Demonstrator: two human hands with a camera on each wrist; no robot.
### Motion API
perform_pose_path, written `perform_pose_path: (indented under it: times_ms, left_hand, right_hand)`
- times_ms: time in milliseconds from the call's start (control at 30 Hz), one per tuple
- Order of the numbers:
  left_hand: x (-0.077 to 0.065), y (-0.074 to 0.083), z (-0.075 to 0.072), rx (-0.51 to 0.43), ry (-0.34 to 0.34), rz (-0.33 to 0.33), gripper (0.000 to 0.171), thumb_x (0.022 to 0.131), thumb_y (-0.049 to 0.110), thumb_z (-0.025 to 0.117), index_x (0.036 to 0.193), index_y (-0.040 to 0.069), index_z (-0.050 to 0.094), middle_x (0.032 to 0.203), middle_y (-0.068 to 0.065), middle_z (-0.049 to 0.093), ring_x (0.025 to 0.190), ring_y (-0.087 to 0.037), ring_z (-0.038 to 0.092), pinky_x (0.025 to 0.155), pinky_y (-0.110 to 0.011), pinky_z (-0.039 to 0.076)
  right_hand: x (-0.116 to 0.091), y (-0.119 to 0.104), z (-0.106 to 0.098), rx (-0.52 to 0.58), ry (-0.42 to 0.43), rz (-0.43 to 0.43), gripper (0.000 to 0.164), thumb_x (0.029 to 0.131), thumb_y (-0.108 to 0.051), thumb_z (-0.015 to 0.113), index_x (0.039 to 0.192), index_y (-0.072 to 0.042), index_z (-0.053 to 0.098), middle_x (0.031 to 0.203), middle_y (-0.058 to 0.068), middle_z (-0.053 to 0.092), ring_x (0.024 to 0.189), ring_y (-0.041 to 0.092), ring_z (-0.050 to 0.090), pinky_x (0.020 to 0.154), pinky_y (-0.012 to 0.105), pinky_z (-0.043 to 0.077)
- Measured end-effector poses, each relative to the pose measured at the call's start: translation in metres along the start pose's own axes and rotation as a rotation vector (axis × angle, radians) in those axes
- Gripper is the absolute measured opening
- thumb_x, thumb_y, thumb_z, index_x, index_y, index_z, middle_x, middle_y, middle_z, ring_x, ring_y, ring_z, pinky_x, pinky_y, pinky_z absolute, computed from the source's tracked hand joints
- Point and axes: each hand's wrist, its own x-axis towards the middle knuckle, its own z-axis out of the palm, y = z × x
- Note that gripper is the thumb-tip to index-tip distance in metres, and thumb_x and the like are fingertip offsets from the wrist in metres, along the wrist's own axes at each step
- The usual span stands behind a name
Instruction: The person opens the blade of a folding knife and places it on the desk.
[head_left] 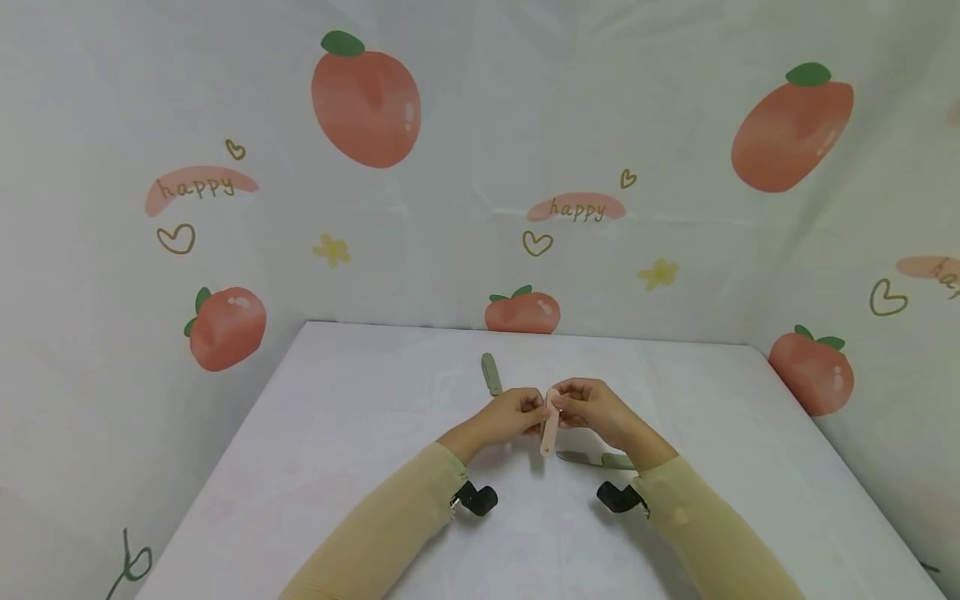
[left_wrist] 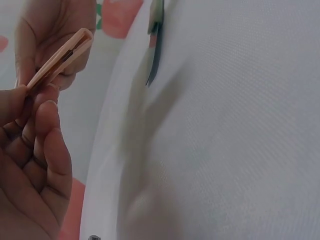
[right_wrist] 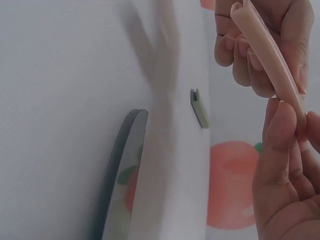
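Observation:
Both hands pinch a pink folding knife (head_left: 550,435) between them, its slotted handle held above the white table. My left hand (head_left: 512,414) grips it from the left, thumb and fingers on its sides. At its upper end, my right hand (head_left: 596,408) pinches it with thumb and fingertips. In the left wrist view the slot of the pink knife (left_wrist: 64,56) shows dark inside; its smooth back faces the right wrist view. Beneath the right wrist lies a knife (head_left: 585,457) with its blade out and a green handle, partly hidden by the arm.
A slim green slotted handle (head_left: 491,372) lies farther back, beyond the left hand. The white table (head_left: 360,392) ends at a hanging cloth (head_left: 465,167) printed with fruit and "happy". Black wrist cameras (head_left: 477,498) sit under the sleeves.

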Motion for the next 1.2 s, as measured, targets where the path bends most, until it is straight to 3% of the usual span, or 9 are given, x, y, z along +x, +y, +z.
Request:
perform_pose_path:
  times_ms: [167, 400, 600, 800, 967, 1067, 1200]
  left_hand:
    - [-0.002, -0.001, 0.001, -0.016, 0.030, -0.009, 0.021, 0.103, 0.021, 0.059, 0.087, 0.008, 0.059, 0.072, 0.003, 0.059, 0.068, -0.009, 0.056, 0.064, -0.024, 0.048]
    - [-0.006, 0.000, 0.001, -0.067, 0.098, -0.015, 0.019, 0.102, 0.017, 0.059, 0.087, 0.005, 0.058, 0.075, 0.001, 0.062, 0.071, -0.010, 0.059, 0.073, -0.036, 0.055]
    - [-0.006, -0.005, 0.001, -0.144, 0.200, -0.007, 0.023, 0.101, 0.016, 0.060, 0.083, 0.004, 0.055, 0.072, 0.001, 0.061, 0.068, -0.009, 0.058, 0.069, -0.026, 0.052]
    - [-0.008, -0.009, 0.001, -0.263, 0.306, 0.029, 0.022, 0.101, 0.009, 0.059, 0.083, -0.002, 0.053, 0.071, -0.002, 0.062, 0.066, -0.008, 0.058, 0.067, -0.025, 0.052]
    - [-0.015, -0.006, -0.001, -0.310, 0.394, 0.025, 0.019, 0.102, 0.005, 0.057, 0.086, -0.006, 0.056, 0.076, -0.016, 0.067, 0.067, -0.009, 0.060, 0.074, -0.041, 0.056]
    - [-0.023, 0.006, -0.003, -0.313, 0.438, 0.018, 0.019, 0.102, 0.003, 0.056, 0.086, -0.008, 0.056, 0.079, -0.025, 0.067, 0.069, -0.014, 0.063, 0.079, -0.052, 0.055]
    - [-0.030, 0.015, -0.004, -0.316, 0.473, 0.023, 0.019, 0.101, 0.003, 0.056, 0.087, -0.010, 0.056, 0.081, -0.027, 0.067, 0.074, -0.028, 0.068, 0.077, -0.049, 0.056]
  right_hand:
    - [-0.002, 0.000, 0.000, -0.009, 0.013, -0.007, 0.037, 0.102, -0.014, 0.059, 0.124, 0.016, 0.053, 0.094, 0.005, 0.069, 0.081, 0.013, 0.066, 0.076, 0.027, 0.057]
    - [-0.002, -0.003, 0.001, -0.002, 0.060, 0.005, 0.032, 0.102, -0.010, 0.058, 0.120, 0.016, 0.053, 0.089, 0.004, 0.069, 0.078, 0.013, 0.066, 0.074, 0.027, 0.057]
    - [-0.002, -0.004, 0.001, 0.014, 0.104, -0.006, 0.031, 0.103, -0.007, 0.056, 0.120, 0.018, 0.050, 0.093, 0.005, 0.068, 0.079, 0.012, 0.066, 0.075, 0.026, 0.057]
    - [-0.005, -0.004, -0.002, 0.084, 0.165, 0.013, 0.029, 0.102, -0.005, 0.055, 0.120, 0.018, 0.049, 0.093, 0.007, 0.068, 0.080, 0.013, 0.068, 0.077, 0.027, 0.057]
    - [-0.010, -0.004, -0.005, 0.114, 0.180, 0.012, 0.029, 0.102, -0.006, 0.055, 0.119, 0.017, 0.049, 0.093, 0.008, 0.067, 0.082, 0.013, 0.069, 0.078, 0.027, 0.057]
    - [-0.013, -0.003, -0.007, 0.139, 0.184, 0.010, 0.029, 0.103, -0.005, 0.054, 0.119, 0.018, 0.048, 0.093, 0.008, 0.066, 0.082, 0.012, 0.069, 0.079, 0.026, 0.057]
    - [-0.015, -0.002, -0.009, 0.179, 0.187, 0.008, 0.027, 0.103, -0.004, 0.053, 0.119, 0.017, 0.047, 0.093, 0.008, 0.066, 0.083, 0.012, 0.070, 0.078, 0.024, 0.056]
